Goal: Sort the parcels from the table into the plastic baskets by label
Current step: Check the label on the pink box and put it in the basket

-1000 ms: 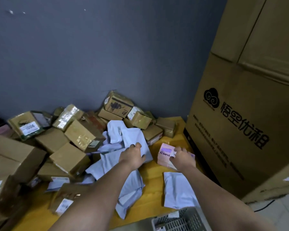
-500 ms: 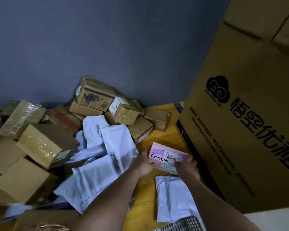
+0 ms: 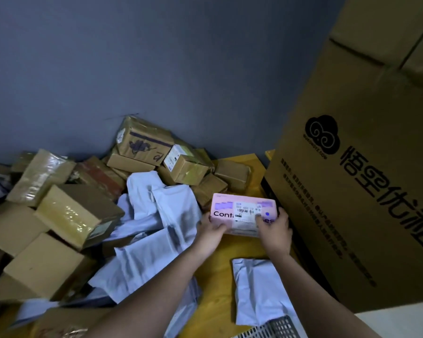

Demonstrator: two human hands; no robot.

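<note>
i have the pink box (image 3: 242,213) up in both hands, label side facing me, above the yellow table (image 3: 215,289). my left hand (image 3: 209,231) grips its left end, thumb curled over the front edge and fingers tucked underneath. my right hand (image 3: 275,230) grips the right end, thumb pressed on the white shipping label (image 3: 247,212) and the other fingers wrapped round the side. the label carries a barcode and a row of numbers; the black print on the box face is partly covered by it.

taking the pink box as the marker: just to its right stands a big brown carton (image 3: 352,191) with a cloud logo and black characters, almost touching my right hand. just beyond the box, toward the grey wall (image 3: 156,69), small brown parcels (image 3: 188,167) lie heaped, the nearest one close against its far edge. to its left a crumpled pile of pale mailer bags (image 3: 156,223) spreads out, and further left sit more cardboard boxes (image 3: 76,213), some glossy with tape. nearer to me than the box, a single pale mailer bag (image 3: 259,289) lies flat on the table between my forearms. nearer still, at the bottom edge, the corner of a grey plastic basket (image 3: 271,329) shows.
</note>
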